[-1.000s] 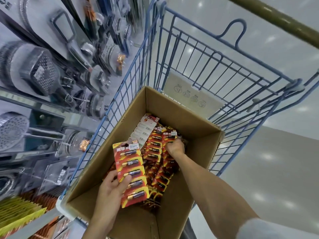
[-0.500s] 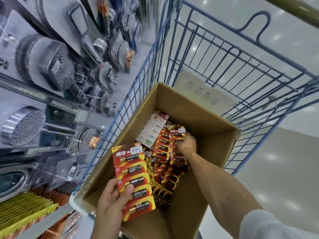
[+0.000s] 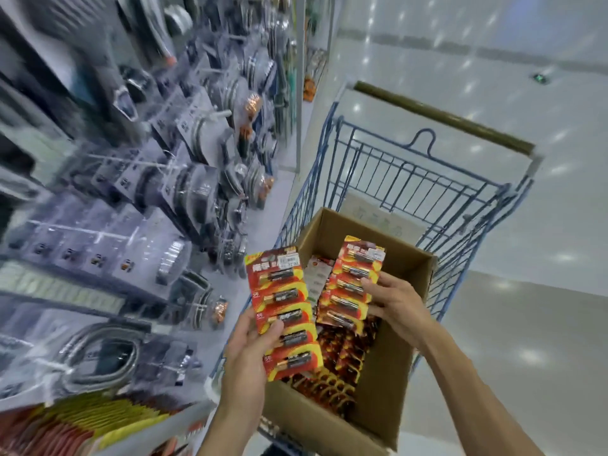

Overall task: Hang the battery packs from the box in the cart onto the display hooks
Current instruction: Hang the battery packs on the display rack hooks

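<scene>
Holding one strip of battery packs (image 3: pixel 284 311) in my left hand (image 3: pixel 250 350), thumb across the front, fingers behind, top end up, probably to keep it ready for a hook. My right hand (image 3: pixel 394 304) grips a second strip (image 3: pixel 352 284) just above the box (image 3: pixel 388 373) in the cart (image 3: pixel 411 179); loose packs (image 3: pixel 332 366) lie inside. The shelf display (image 3: pixel 184 166) on the left is blurred, so I can't pick out a free hook. Print on the packs is unreadable, and the box's near corner is cut off.

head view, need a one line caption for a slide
Left hand grips one battery strip, right hand a second strip, over the cardboard box in the blue cart, beside racks of hanging goods.
</scene>
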